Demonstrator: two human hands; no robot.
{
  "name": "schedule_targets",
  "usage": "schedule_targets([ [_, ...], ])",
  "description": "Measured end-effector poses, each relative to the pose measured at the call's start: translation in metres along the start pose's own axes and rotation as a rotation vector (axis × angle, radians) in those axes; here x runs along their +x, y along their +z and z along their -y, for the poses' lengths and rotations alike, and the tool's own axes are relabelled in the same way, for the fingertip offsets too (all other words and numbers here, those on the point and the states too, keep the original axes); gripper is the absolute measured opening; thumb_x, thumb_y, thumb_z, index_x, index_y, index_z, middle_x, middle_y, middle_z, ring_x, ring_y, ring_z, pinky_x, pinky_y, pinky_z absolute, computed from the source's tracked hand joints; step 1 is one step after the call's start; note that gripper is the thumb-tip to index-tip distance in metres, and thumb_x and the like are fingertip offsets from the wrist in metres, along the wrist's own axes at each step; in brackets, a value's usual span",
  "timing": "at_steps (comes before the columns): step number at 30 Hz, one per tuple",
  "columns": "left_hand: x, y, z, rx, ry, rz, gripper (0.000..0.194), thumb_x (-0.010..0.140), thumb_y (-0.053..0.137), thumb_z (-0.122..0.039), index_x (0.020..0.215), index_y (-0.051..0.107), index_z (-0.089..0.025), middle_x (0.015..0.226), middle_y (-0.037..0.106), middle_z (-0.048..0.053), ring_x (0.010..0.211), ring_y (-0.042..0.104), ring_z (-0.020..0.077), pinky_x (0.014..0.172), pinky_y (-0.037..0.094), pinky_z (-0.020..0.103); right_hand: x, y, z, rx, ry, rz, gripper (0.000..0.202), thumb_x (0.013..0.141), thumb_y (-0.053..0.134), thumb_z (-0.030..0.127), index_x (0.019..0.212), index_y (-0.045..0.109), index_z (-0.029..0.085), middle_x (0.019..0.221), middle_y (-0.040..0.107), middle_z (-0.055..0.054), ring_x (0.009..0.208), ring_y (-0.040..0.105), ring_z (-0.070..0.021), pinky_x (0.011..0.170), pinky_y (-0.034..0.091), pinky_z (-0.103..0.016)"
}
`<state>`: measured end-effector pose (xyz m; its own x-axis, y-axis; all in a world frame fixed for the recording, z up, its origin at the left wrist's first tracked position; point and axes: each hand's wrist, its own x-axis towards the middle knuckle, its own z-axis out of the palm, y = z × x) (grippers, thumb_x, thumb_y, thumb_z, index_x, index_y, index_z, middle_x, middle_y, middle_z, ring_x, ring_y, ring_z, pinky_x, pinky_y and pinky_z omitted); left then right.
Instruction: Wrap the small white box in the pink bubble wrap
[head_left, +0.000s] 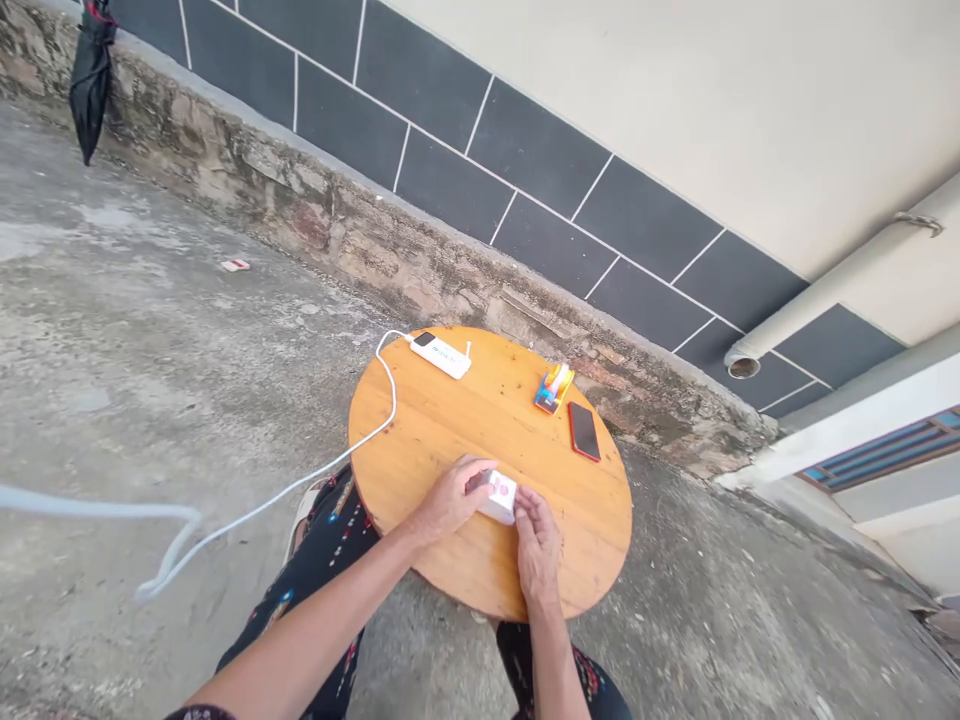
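Observation:
A small white box (pixel 498 497) with pinkish-red print on its top rests on the round wooden table (pixel 427 450), near its front. My left hand (pixel 455 497) grips the box's left side, thumb and fingers curled against it. On the other side, my right hand (pixel 538 535) has bent fingers touching the box's right edge. Between them the two hands hold the box. What is inside it cannot be seen.
A white power bank (pixel 441 354) lies at the table's back left, its white cable (pixel 330 465) trailing off leftward. Toward the back right are a colourful tape dispenser (pixel 555 388) and a red-edged phone (pixel 584 432). Beyond the table runs a wall (pixel 450 120); a folded umbrella (pixel 91 85) hangs far left.

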<state>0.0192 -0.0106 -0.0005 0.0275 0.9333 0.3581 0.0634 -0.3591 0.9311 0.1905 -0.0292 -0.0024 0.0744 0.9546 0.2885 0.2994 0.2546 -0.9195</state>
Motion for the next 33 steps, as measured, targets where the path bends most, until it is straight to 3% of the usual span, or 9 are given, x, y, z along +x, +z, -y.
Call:
schedule_targets([
  [10,-0.003,0.000,-0.011,0.073,-0.037,-0.078,0.028,0.077,0.056,-0.018,0.104,0.063,-0.016,0.103,0.061,0.007,0.090,0.059,0.0181,0.075,0.050,0.030,-0.002,-0.003,-0.012,-0.038,0.014,-0.110,0.033,0.082,0.057,0.043,0.102,0.059,0.016,0.105,0.066,-0.012,0.101,0.062,-0.0250,0.094,0.046,-0.044],
  [17,-0.004,-0.006,-0.015,0.135,-0.051,-0.036,0.034,0.076,0.054,-0.013,0.109,0.060,-0.020,0.108,0.062,0.006,0.096,0.059,0.0183,0.082,0.048,0.031,-0.007,-0.007,-0.008,-0.056,0.032,-0.093,0.025,0.084,0.059,0.041,0.092,0.066,0.018,0.106,0.066,-0.010,0.104,0.058,-0.0243,0.098,0.040,-0.042],
  [23,0.001,-0.007,-0.019,0.203,-0.088,-0.002,0.030,0.079,0.055,-0.018,0.108,0.060,-0.020,0.108,0.062,0.006,0.102,0.057,0.0204,0.087,0.048,0.034,-0.002,-0.012,0.003,-0.087,0.017,-0.123,0.018,0.085,0.059,0.037,0.089,0.066,0.021,0.109,0.065,-0.008,0.107,0.057,-0.0234,0.099,0.040,-0.042],
  [26,0.002,-0.008,-0.017,0.194,-0.099,0.002,0.030,0.080,0.055,-0.020,0.110,0.059,-0.021,0.110,0.061,0.006,0.103,0.057,0.0203,0.088,0.048,0.034,0.018,-0.015,0.020,-0.129,-0.038,-0.034,0.015,0.086,0.059,0.035,0.091,0.065,0.023,0.103,0.066,-0.007,0.103,0.059,-0.0220,0.095,0.043,-0.039],
  [30,0.000,-0.007,-0.009,0.170,-0.080,-0.008,0.032,0.080,0.056,-0.020,0.111,0.057,-0.022,0.111,0.060,0.007,0.103,0.057,0.0204,0.089,0.048,0.033,0.047,-0.015,0.044,-0.298,-0.125,0.274,0.015,0.084,0.062,0.035,0.095,0.065,0.025,0.105,0.066,-0.006,0.103,0.060,-0.0223,0.091,0.046,-0.037],
  [33,0.000,-0.005,-0.006,0.168,-0.054,-0.009,0.033,0.078,0.057,-0.018,0.110,0.056,-0.022,0.110,0.060,0.007,0.101,0.057,0.0215,0.087,0.049,0.034,0.058,-0.015,0.049,-0.458,-0.159,0.405,0.019,0.083,0.064,0.037,0.098,0.066,0.026,0.110,0.065,-0.007,0.103,0.060,-0.0241,0.091,0.045,-0.039],
])
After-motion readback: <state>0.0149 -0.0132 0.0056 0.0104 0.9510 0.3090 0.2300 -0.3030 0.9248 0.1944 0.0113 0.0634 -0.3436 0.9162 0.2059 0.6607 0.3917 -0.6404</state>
